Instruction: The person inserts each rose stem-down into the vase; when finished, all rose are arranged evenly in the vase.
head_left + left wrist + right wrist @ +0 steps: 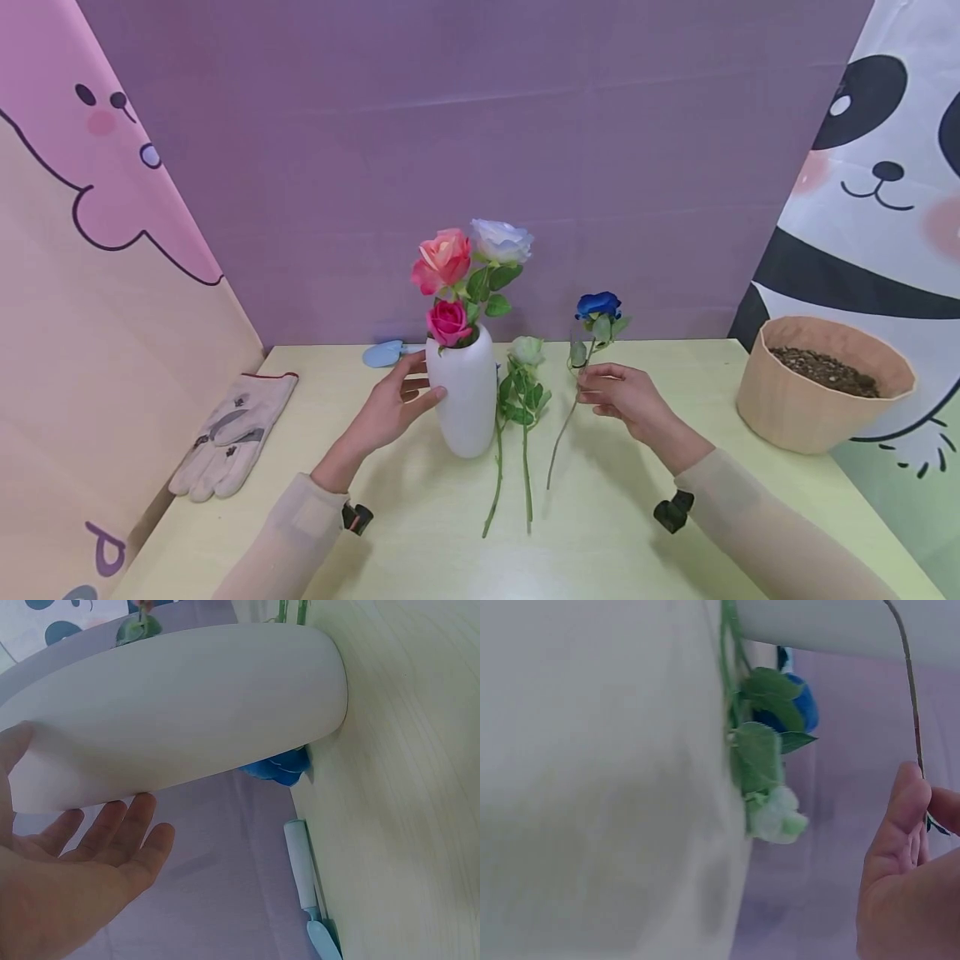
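A white vase stands on the table, holding a coral rose, a pale bluish-white rose and a magenta rose. My left hand holds its left side, thumb in front and fingers behind; the left wrist view shows the fingertips against the vase. To the right of the vase, my right hand pinches the stem of a blue rose, bloom up. Between them lie a pale green-white rose and another stem, whose blue bloom is mostly behind the vase.
A light-blue hand trowel lies at the table's back edge, partly behind the vase. Work gloves lie at the left edge. On the right stands a tan pot of dark soil. A purple backdrop rises behind the table.
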A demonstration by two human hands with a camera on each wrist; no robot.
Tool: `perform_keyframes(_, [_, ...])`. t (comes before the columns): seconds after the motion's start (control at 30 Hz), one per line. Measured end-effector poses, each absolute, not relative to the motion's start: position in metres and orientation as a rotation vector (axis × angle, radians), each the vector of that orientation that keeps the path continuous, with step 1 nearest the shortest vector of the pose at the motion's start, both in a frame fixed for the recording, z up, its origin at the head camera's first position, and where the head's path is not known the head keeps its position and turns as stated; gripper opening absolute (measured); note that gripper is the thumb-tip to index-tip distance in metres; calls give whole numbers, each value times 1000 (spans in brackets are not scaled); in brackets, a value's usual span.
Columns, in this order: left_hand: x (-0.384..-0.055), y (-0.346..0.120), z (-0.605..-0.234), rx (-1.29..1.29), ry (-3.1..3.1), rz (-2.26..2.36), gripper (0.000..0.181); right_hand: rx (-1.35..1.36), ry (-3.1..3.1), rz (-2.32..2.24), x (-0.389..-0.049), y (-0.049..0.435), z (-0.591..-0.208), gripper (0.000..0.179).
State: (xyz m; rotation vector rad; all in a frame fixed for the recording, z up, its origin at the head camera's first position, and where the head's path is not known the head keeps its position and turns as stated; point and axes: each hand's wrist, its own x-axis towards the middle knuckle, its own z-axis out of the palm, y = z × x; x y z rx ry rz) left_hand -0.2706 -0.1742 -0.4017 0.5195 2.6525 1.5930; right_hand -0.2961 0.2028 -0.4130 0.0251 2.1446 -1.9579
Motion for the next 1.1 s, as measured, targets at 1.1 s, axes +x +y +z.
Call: perform_keyframes(1.1, [-271, -175, -401, 518, 2700, 1564, 68, -37, 1966, -2395, -289, 186, -350, 10])
